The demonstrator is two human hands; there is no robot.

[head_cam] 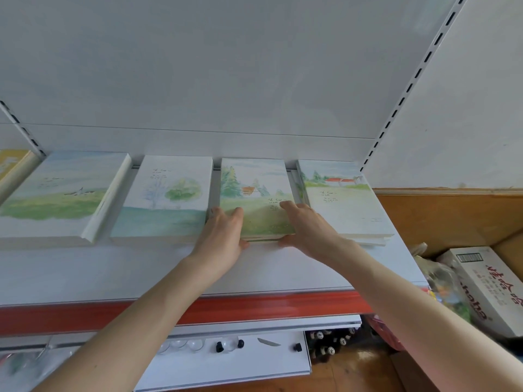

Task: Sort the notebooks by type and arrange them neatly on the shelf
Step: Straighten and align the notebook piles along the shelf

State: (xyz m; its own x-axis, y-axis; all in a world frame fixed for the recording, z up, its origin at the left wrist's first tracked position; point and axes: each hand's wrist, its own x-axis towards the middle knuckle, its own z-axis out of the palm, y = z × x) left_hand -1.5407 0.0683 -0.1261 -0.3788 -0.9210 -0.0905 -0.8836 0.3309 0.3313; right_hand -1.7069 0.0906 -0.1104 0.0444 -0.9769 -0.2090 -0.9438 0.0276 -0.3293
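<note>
Several stacks of watercolour-cover notebooks lie in a row on the white shelf (169, 273). Both hands grip the stack with the small orange house and fir trees (253, 188). My left hand (223, 236) holds its near left corner, fingers on the cover and thumb under the front edge. My right hand (308, 227) holds its near right side the same way. To the left lie the tree-cover stack (167, 199) and the meadow-cover stack (59, 196). Right of it sits the red-roof stack (342, 202), its lower books slightly fanned out.
A yellow-cover notebook (12, 165) shows at the far left edge. The shelf has a red front strip (254, 306). Below is a lower shelf with small black and clear items (226, 346). A cardboard box (489, 287) and bags sit at the right.
</note>
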